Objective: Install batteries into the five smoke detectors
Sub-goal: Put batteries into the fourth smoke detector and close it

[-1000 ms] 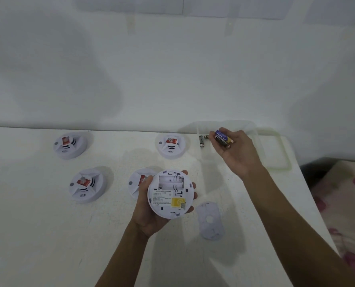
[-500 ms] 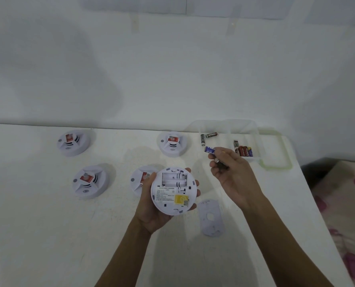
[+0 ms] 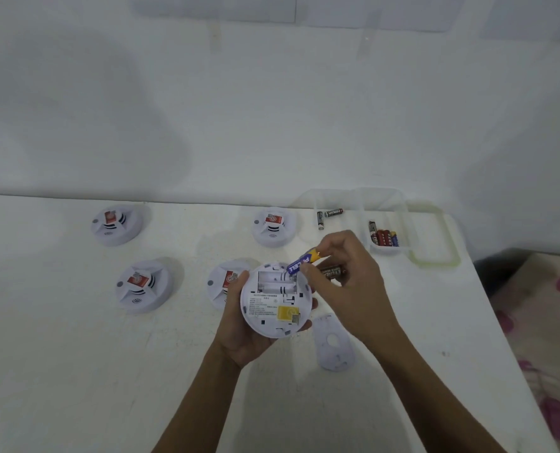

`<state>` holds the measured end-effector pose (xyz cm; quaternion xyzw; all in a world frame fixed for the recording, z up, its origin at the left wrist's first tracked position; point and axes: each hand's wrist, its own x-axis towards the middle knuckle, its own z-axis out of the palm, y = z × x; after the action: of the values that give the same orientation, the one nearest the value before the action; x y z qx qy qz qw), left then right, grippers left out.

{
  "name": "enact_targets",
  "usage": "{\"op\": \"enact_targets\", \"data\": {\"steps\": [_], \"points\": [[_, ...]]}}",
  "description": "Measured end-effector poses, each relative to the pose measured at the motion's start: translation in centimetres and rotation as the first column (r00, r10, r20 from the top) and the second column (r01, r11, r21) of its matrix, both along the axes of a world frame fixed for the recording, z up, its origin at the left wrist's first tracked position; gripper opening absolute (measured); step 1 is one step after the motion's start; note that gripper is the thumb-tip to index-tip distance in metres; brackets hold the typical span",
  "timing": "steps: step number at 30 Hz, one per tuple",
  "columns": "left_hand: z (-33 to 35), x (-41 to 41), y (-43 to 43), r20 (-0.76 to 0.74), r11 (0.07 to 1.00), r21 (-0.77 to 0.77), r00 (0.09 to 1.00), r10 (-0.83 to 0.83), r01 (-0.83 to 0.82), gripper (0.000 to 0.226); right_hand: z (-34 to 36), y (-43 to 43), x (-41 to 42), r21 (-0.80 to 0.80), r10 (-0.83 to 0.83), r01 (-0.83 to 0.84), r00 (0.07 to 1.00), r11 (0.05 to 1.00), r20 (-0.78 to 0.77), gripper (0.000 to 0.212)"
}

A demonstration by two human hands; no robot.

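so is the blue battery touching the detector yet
Cannot tell: in the head view the blue battery, pinched by the right hand, overlaps the detector at its open bay; no plain contact or gap.

My left hand (image 3: 239,331) and the white round smoke detector (image 3: 275,305) it grips cover most of another white detector (image 3: 221,282) on the table (image 3: 75,354) behind. A dark battery (image 3: 332,272) is mostly buried under the curled fingers of my right hand (image 3: 347,282). The held detector's label print is too small to read. Both forearms (image 3: 203,403) run off the bottom edge.
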<state>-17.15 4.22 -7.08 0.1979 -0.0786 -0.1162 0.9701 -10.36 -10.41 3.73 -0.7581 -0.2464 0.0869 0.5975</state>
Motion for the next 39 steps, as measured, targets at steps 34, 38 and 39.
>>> {"op": "enact_targets", "data": {"steps": [34,38,39], "points": [[0.1,-0.6,0.3,-0.15,0.969,0.211,0.975,0.165,-0.131,0.064,0.5,1.7,0.8,-0.736,0.631,-0.134,0.628,0.664,0.456,0.018],[0.4,-0.2,0.6,-0.146,0.984,0.146,0.982,0.121,-0.099,0.056,0.3,1.3,1.0,-0.697,0.585,-0.112,0.644,0.709,0.492,0.011],[0.0,-0.2,0.8,-0.128,0.989,0.11,0.985,0.116,-0.102,0.057,0.4,1.3,0.9,-0.728,0.596,-0.062,0.624,0.683,0.505,0.024]]}}
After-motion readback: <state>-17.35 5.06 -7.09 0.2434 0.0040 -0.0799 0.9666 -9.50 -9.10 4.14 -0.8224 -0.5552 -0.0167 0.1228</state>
